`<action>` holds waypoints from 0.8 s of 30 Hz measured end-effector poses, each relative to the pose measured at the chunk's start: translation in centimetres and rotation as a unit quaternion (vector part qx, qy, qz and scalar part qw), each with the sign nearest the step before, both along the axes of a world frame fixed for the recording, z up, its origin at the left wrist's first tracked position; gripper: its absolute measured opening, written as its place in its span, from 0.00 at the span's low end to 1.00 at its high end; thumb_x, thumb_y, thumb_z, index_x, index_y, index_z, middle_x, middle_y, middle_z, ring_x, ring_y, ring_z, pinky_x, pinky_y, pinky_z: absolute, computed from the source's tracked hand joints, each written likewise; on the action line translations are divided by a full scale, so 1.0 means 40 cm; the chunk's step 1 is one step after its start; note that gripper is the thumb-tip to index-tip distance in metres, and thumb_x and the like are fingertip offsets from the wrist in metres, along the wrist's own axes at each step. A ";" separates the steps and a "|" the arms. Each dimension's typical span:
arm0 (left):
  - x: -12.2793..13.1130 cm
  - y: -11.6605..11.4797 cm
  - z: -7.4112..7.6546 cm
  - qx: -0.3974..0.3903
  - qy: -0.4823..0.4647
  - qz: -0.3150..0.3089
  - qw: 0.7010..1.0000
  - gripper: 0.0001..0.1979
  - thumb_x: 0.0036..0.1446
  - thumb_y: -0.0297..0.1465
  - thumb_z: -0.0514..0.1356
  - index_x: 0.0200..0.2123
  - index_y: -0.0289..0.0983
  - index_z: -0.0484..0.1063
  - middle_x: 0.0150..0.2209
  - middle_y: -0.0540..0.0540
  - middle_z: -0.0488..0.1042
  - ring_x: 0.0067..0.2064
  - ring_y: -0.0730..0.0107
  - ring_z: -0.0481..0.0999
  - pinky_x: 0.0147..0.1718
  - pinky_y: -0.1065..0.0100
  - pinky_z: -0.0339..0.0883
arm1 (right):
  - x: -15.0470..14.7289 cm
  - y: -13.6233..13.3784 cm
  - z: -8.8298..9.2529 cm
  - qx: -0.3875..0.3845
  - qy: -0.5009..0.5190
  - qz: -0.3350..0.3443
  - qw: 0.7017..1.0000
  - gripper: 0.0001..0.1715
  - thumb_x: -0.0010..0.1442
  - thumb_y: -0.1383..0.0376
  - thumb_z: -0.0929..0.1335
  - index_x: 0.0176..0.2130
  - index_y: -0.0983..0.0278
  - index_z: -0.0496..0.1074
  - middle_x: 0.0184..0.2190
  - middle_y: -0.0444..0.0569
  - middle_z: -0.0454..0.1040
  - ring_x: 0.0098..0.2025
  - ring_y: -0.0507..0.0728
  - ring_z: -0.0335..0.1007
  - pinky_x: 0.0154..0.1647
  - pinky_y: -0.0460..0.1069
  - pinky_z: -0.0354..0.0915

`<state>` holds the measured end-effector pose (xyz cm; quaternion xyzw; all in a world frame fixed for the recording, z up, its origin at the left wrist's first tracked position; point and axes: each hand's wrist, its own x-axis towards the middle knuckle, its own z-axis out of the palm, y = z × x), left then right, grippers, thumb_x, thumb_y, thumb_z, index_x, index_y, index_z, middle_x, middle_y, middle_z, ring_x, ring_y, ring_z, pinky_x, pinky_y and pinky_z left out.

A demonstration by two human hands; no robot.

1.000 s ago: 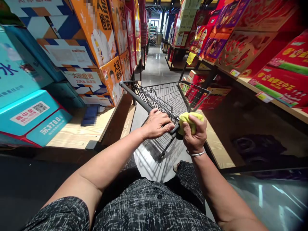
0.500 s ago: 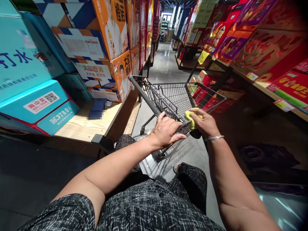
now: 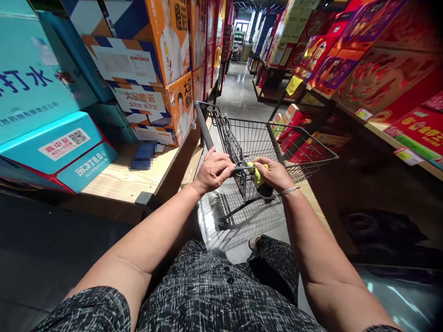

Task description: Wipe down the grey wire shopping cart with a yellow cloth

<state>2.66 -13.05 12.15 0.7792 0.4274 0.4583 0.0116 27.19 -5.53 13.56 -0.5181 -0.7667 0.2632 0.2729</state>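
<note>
A black wire shopping cart stands turned at an angle in the aisle before me. My left hand is closed around the near part of its grey handle, thumb on top. In my right hand is a yellow cloth, bunched and pressed round the cart's bar at the right end of the handle. My right fingers are partly hidden behind the cloth. A dark end piece of the cart shows just under the cloth. The wire basket beyond both hands slants to the right.
Orange and blue cartons and turquoise boxes are stacked on a low wooden shelf at left. Red gift boxes fill the right-hand shelf. A yellow tag hangs there. The tiled aisle runs away ahead.
My left hand has gone from fingers spread over the handle to closed around it, a little leftward. My right hand and the cloth have moved left along the bar. The cart has turned slightly.
</note>
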 end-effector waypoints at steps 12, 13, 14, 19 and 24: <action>-0.200 0.095 -0.043 -0.069 -0.173 0.108 0.976 0.24 0.59 0.37 0.64 0.58 0.39 0.69 0.61 0.39 0.71 0.64 0.55 0.69 0.66 0.53 0.60 | -0.085 0.035 0.026 0.076 -0.255 0.007 0.964 0.20 0.67 0.53 0.64 0.48 0.59 0.79 0.47 0.51 0.80 0.43 0.57 0.74 0.40 0.49 0.64; -0.207 0.104 -0.051 -0.076 -0.213 0.128 0.966 0.28 0.58 0.37 0.65 0.61 0.39 0.66 0.61 0.38 0.71 0.63 0.55 0.70 0.65 0.54 0.62 | -0.066 0.043 0.033 0.071 -0.297 -0.013 0.952 0.21 0.67 0.53 0.64 0.49 0.58 0.79 0.48 0.52 0.79 0.42 0.58 0.74 0.39 0.49 0.64; -0.211 0.112 -0.056 -0.081 -0.247 0.150 0.954 0.31 0.57 0.36 0.66 0.62 0.38 0.63 0.60 0.37 0.71 0.62 0.55 0.72 0.64 0.54 0.63 | -0.042 0.051 0.037 0.065 -0.334 -0.033 0.940 0.21 0.66 0.53 0.64 0.50 0.57 0.79 0.48 0.53 0.79 0.42 0.58 0.75 0.38 0.49 0.64; -0.206 0.145 -0.045 -0.047 -0.304 0.281 0.909 0.27 0.55 0.29 0.66 0.58 0.38 0.66 0.58 0.37 0.68 0.63 0.54 0.69 0.67 0.55 0.59 | 0.074 0.082 0.023 0.027 -0.423 -0.123 0.897 0.22 0.67 0.54 0.63 0.53 0.56 0.78 0.51 0.55 0.78 0.45 0.60 0.76 0.38 0.50 0.64; -0.136 0.165 -0.014 -0.059 -0.293 0.352 0.887 0.35 0.55 0.27 0.66 0.65 0.37 0.60 0.70 0.34 0.52 0.75 0.49 0.48 0.74 0.52 0.38 | 0.076 0.087 -0.013 0.020 -0.398 -0.118 0.909 0.24 0.70 0.53 0.59 0.53 0.57 0.77 0.50 0.55 0.79 0.47 0.61 0.76 0.41 0.51 0.64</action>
